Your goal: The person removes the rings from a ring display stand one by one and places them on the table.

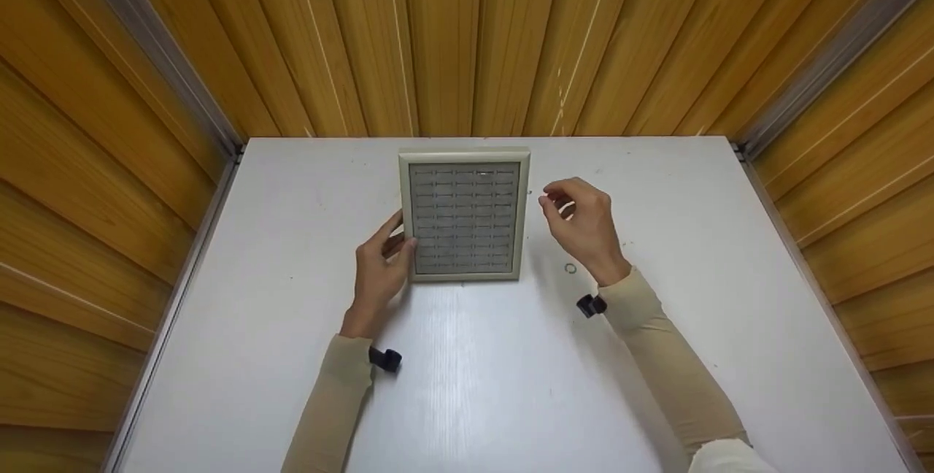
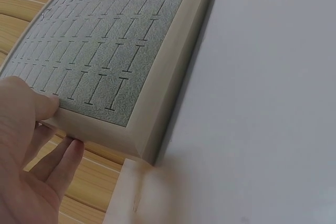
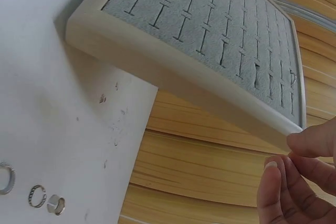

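Observation:
A ring display tray [image 1: 465, 225] with a pale frame and grey slotted padding stands tilted up on the white table. My left hand [image 1: 379, 268] grips its left edge, thumb on the front and fingers behind. One ring [image 3: 293, 78] sits in a slot of the top row. Beside the tray's right edge is my right hand [image 1: 581, 225], fingers loosely curled, thumb and index tips slightly apart in the head view. Nothing shows between them. On the table below lie a textured ring [image 3: 6, 178], a dark-patterned ring [image 3: 37, 196] and a wide silver ring [image 3: 56, 204].
The white table [image 1: 241, 298] carries small dark specks and marks [image 3: 102, 98]. Wood-patterned walls [image 1: 445, 42] rise behind it and at both sides, with grey metal posts [image 1: 168, 50] in the corners.

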The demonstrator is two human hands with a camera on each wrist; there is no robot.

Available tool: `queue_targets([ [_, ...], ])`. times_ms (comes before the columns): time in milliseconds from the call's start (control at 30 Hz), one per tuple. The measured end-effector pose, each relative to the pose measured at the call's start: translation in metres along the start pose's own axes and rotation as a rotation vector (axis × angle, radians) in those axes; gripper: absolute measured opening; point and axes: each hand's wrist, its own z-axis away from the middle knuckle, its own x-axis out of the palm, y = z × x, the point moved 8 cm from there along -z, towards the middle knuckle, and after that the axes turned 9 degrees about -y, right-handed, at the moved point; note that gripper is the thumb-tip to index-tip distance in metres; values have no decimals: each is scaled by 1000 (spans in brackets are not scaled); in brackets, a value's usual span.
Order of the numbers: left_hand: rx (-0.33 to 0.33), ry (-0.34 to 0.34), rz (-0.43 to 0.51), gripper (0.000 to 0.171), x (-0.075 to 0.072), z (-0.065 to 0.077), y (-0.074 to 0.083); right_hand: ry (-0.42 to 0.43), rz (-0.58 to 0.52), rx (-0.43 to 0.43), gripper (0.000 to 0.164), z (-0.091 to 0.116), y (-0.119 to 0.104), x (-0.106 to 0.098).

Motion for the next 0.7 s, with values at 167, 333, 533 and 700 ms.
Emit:
queue_targets([
  [167, -2, -7, -12, 59, 0, -1, 1, 38, -4, -75, 9, -17, -21, 1],
  [333, 12, -6, -4, 58, -2, -1, 2, 38, -3, -131, 10, -29, -36, 8],
  [533, 20, -18, -9, 58, 0, 1, 2, 21, 30, -201, 8, -37, -48, 22],
  [700, 35, -14, -11, 57, 0, 2, 1, 6, 32, -221, 8, -43, -51, 33],
])
